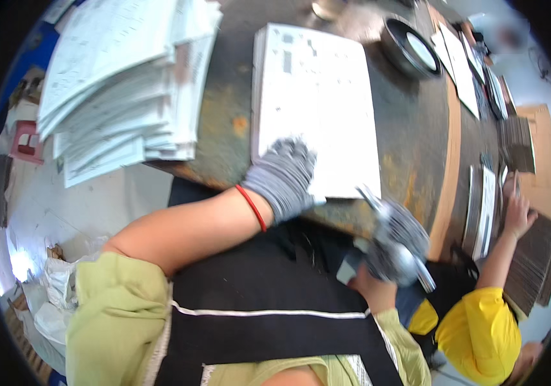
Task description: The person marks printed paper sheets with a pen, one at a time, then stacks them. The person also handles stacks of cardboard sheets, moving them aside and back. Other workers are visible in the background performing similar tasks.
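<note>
head view: left hand (283,180) rests on the stack (330,109); its fingers' grip i can't tell. right hand (407,233) clasps a blurred metal tool (425,276).

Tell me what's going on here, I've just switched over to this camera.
A person in grey gloves is at a worktable. Their left hand lies on the near part of a stack of white sheets, and their right hand grips a metal tool, too blurred to make out exactly. A taller pile of sheets stands to the left, and a black round dish sits beyond the stack, to the right. At far right, a co-worker's hand is by some cardboard.
</note>
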